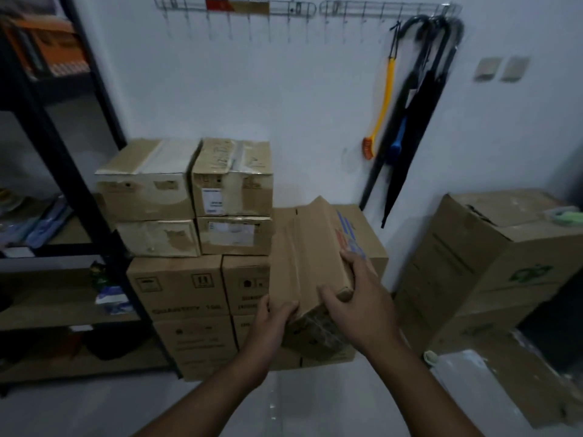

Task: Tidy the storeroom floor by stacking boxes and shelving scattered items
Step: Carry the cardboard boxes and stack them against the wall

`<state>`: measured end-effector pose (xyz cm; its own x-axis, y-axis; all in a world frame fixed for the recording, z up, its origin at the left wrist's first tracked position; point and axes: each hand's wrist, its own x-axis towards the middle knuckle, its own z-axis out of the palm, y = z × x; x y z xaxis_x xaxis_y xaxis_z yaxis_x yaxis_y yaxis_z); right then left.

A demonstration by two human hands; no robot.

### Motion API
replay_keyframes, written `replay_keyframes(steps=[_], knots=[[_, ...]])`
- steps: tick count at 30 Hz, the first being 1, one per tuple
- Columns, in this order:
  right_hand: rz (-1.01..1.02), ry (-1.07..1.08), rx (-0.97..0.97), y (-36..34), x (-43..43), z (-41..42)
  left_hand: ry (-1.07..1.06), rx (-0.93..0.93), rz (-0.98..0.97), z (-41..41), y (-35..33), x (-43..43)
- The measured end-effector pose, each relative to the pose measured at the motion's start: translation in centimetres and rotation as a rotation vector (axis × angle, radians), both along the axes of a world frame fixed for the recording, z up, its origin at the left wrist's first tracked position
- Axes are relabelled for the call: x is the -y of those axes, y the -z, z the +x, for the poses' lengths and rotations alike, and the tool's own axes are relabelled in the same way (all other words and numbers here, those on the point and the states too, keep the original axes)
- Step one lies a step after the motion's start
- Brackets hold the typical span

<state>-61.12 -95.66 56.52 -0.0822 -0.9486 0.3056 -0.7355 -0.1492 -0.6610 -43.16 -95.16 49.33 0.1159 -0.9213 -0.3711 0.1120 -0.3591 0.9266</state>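
Observation:
I hold a brown cardboard box [310, 257] in the air, tilted, in front of a stack of cartons. My left hand [273, 323] grips its near bottom-left corner. My right hand [359, 298] wraps its near right edge, thumb on top. The box has tape down its top and red and blue print on its right side. Behind it stands the stack of cartons [183, 285] against the wall, with smaller taped boxes [232, 178] on its left part. The box's far end hovers over the lower right part of the stack [366, 234].
A black metal shelf rack [72, 197] with wooden boards and small items stands at the left. Large cartons [492, 257] stand at the right, one more lying on the floor [517, 380]. Umbrellas [413, 121] and a yellow brush [383, 102] hang on wall hooks. Grey floor lies below my arms.

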Motion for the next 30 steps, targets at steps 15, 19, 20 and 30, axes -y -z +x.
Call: replay_keyframes(steps=[15,19,20,30], knots=[[0.084,0.002,-0.193,2.0,22.8,-0.9,0.022,-0.067,0.015,-2.4,11.1,26.1],[0.111,-0.033,-0.247,3.0,28.9,-0.2,0.066,-0.168,0.072,-2.3,15.8,33.1],[0.115,-0.046,-0.262,3.6,30.1,0.0,0.074,-0.205,0.097,-2.4,15.1,34.0],[0.113,-0.202,-0.257,5.8,36.3,1.5,0.023,-0.103,-0.039,-1.7,4.1,36.9]])
